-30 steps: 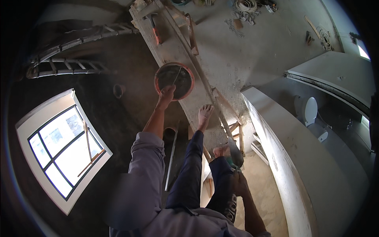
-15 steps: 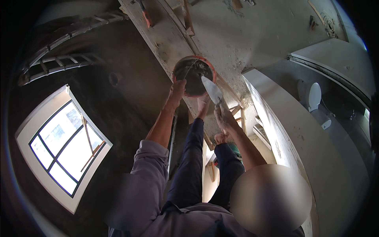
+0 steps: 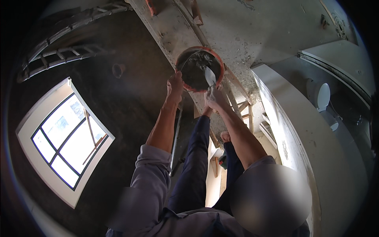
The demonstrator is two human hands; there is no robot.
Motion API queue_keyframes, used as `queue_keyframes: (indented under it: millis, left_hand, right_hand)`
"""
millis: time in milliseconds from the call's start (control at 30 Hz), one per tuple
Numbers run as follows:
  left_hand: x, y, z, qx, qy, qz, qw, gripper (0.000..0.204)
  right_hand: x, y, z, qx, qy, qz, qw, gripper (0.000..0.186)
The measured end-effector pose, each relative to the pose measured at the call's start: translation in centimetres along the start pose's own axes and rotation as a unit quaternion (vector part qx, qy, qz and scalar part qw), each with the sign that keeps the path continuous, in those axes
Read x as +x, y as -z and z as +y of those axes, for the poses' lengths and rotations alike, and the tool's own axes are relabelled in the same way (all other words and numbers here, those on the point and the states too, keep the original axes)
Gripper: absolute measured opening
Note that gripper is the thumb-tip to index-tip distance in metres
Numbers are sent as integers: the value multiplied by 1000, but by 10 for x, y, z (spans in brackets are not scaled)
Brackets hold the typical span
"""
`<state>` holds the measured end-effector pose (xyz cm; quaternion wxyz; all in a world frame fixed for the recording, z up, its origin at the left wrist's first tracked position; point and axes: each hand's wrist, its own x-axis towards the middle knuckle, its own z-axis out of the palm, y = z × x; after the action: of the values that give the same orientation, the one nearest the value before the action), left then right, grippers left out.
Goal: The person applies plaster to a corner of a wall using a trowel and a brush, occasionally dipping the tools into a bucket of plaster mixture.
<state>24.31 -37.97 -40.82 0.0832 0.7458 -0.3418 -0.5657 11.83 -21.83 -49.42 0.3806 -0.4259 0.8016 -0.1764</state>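
Note:
A round bucket with an orange rim (image 3: 222, 65) stands ahead of me on a plank walkway, holding wet grey mortar (image 3: 191, 77). My left hand (image 3: 175, 86) is closed on the left side of its rim; a thin wire handle runs from there across the opening. With my right hand (image 3: 215, 98) I grip a pointing trowel (image 3: 210, 76), its pale blade tilted into the bucket over the mortar. The trowel's handle is mostly covered by my fingers. One bare foot (image 3: 226, 136) shows beside my right forearm; the other is partly hidden behind my right hand.
The dusty plank walkway (image 3: 164, 37) has a drop along its left edge. A red-orange tool handle (image 3: 151, 7) and wood strips (image 3: 196, 14) lie farther along. Ladders (image 3: 63, 59) and a window (image 3: 69, 138) are left; a white partition wall (image 3: 294, 114) and a toilet (image 3: 323, 96) are right.
My right hand has moved forward to the bucket, bringing the trowel blade from over its near rim down inside. My left hand keeps hold of the rim.

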Motion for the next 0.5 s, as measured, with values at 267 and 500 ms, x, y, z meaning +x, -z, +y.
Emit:
queue_keyframes:
  millis: [267, 500]
  left_hand:
    - [-47, 31, -41, 173, -172, 36, 969, 38]
    - [-339, 71, -93, 425, -224, -284, 830, 52]
  right_hand:
    - [-23, 108, -50, -80, -42, -247, 965, 41]
    - [18, 54, -32, 64, -136, -234, 961, 43]
